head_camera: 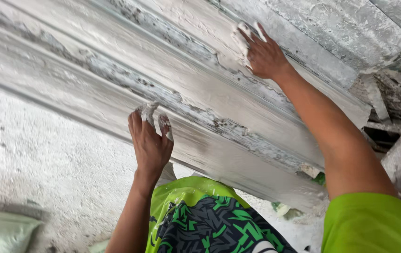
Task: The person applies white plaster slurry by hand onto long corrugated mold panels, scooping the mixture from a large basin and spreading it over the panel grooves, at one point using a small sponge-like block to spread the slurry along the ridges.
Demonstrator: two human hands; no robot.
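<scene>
Above the green patterned garment [209, 220], the long plaster moulding [200, 89] is touched by both plaster-smeared hands, the left hand [150, 140] laid open on its lower edge, the right hand [262, 54] spread flat higher up, nothing being gripped.

A rough, white, plaster-dusted floor [46, 168] carries a long white plaster cornice moulding with stepped ridges [200, 98], lying slantwise across it. A pale green sack [1, 232] lies on the floor at the lower left, and broken grey plaster pieces [397, 140] are heaped at the right
</scene>
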